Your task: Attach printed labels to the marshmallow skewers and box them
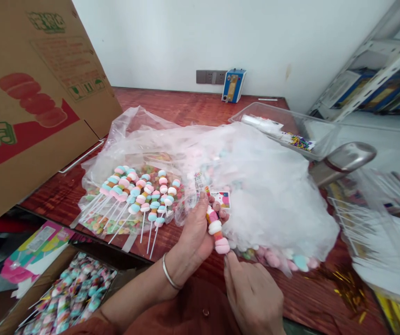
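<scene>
My left hand is closed around a marshmallow candy skewer, with pink, white and orange pieces threaded in a row. Its lower pink end points toward me. At that end sits my right hand, fingers curled, the index fingertip against the bottom marshmallow. Any stick there is hidden by the hand. Just beyond my left fingers lies a small printed card. Several finished marshmallow skewers with white sticks rest to the left, on a clear bag of colourful ring candies.
A large plastic bag of marshmallows covers the table's middle. A cardboard carton stands left; below it, an open box holds wrapped skewers. On the right are a clear tray, a metal flask and white sticks.
</scene>
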Demonstrator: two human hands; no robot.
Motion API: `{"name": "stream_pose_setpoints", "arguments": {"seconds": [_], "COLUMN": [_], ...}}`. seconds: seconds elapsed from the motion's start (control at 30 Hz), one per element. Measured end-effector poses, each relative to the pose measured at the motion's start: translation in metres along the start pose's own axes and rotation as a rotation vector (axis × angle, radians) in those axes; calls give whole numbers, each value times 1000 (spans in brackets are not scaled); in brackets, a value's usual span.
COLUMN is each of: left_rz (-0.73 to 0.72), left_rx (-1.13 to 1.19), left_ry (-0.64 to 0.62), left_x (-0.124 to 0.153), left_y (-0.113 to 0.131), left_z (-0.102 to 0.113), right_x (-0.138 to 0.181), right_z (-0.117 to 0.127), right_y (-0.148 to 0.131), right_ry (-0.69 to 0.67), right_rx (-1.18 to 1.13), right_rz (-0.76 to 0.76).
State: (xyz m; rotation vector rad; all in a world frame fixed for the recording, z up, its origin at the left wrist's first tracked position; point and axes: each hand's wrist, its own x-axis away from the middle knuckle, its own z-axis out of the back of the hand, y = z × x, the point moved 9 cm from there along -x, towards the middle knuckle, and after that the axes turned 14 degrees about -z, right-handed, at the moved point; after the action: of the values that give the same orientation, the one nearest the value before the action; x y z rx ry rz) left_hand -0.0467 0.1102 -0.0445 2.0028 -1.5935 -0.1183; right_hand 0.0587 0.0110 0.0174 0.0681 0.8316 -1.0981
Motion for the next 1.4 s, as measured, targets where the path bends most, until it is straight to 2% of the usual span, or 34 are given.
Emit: {"name": "stream_pose_setpoints", "arguments": {"seconds": [0.07,0.1,0.17,0.23,0.3,0.33,0.37,0.43,0.5,0.53,0.6,0.67,0.73,0.8,0.9,1.0,1.07,1.1,1.13,1.23,1.3,1.33,1.4], "left_rz": [7,20,46,71,101,123,144,176,177,165,136,104,82,79,89,77,62,57,52,29,3,-10,-17], "left_rx": [-16,-15,-3,17,47,64,77,85,70,59,44,44,58,78,108,112,87,67,45,-12,-52,-70,-85], "left_ry": [21,18,-4,-40,-89,-116,-144,-189,-194,-174,-102,-22,23,29,2,-8,7,21,38,93,138,157,160], "left_x": [1,1,3,4,6,7,9,11,11,10,7,5,4,4,4,4,4,4,4,2,1,1,3], "left_y": [0,-1,-3,-5,-7,-8,-9,-12,-14,-15,-15,-13,-9,-5,-2,-1,-1,-1,-1,2,4,5,3], "left_z": [0,-1,-3,-6,-9,-11,-13,-16,-16,-15,-10,-6,-5,-7,-10,-9,-7,-6,-5,-3,0,2,3], "right_x": [1,-1,-4,6,27,33,36,37,32,26,8,-4,-6,-5,2,24,37,37,31,11,8,7,3], "right_z": [-1,-1,-10,-35,-59,-65,-69,-71,-69,-64,-44,-27,-21,-20,-24,-47,-60,-60,-54,-20,-9,-7,-5], "right_y": [-2,3,26,49,52,48,43,38,43,48,50,36,26,27,38,46,44,42,41,25,12,9,11], "right_ry": [28,15,-117,-362,-573,-626,-654,-685,-642,-582,-386,-224,-149,-147,-220,-483,-632,-630,-565,-198,-40,4,48], "right_rx": [49,-3,-254,-670,-1103,-1278,-1412,-1511,-1363,-1199,-782,-439,-289,-301,-446,-621,-706,-705,-661,-306,-69,4,25], "right_rz": [38,-23,-296,-713,-1107,-1242,-1323,-1368,-1275,-1165,-837,-518,-368,-377,-553,-813,-887,-847,-749,-280,-57,-6,-17]}}
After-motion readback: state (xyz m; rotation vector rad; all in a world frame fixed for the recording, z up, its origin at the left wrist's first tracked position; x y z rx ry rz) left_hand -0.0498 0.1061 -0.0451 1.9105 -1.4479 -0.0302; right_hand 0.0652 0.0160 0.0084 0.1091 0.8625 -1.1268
